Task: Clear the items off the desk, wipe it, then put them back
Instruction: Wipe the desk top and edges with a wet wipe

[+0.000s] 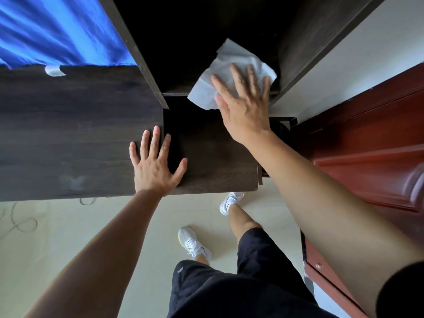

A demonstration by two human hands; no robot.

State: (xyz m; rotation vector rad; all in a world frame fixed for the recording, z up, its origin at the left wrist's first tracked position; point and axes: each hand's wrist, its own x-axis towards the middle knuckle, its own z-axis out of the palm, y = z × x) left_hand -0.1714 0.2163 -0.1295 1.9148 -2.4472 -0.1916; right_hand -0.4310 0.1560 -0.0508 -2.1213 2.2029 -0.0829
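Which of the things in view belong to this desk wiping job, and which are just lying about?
Part of the job: desk; white paper towel; right hand pressing the towel flat; left hand resting flat on the desk.

Just lying about: blue cloth; red door; cable on the floor.

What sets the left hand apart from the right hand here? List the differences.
The left hand rests on the bare desk near its front edge; the right hand reaches farther back. The right hand presses a white paper towel; the left hand touches only wood. Both lie palm down, fingers straight and spread.
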